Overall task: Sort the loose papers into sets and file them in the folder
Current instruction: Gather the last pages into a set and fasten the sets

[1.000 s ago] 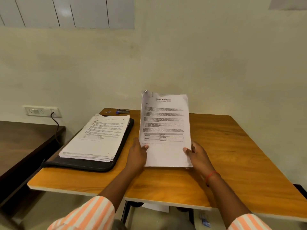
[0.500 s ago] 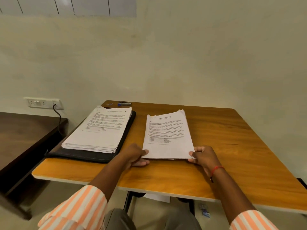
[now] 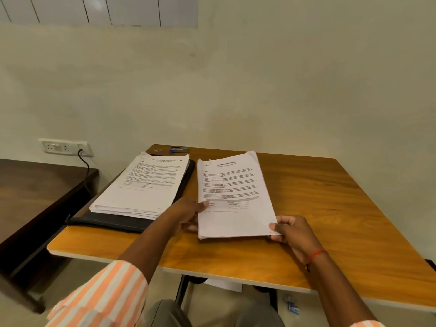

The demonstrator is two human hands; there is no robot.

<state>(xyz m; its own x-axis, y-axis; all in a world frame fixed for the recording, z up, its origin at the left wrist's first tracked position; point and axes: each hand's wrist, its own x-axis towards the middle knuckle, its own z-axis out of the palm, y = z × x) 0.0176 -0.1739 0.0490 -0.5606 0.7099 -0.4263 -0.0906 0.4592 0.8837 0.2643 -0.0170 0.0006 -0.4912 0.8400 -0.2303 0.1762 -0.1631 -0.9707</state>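
Two hands pinch the paper set (image 3: 236, 185): left hand (image 3: 186, 213) its left edge, right hand (image 3: 292, 232) its near corner.

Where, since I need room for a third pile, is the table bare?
Bare wood lies right of the held set, out to the table's right edge. The left is crowded: stack on folder, stapler behind.

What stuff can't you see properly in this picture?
All head view.
Words on the white printed paper set: too small and blurred to read.
Flat black folder: mostly covered by the thick white paper stack.
Small blue stapler: too tiny for details.
White sheet on the floor: mostly hidden by the brown wooden table.
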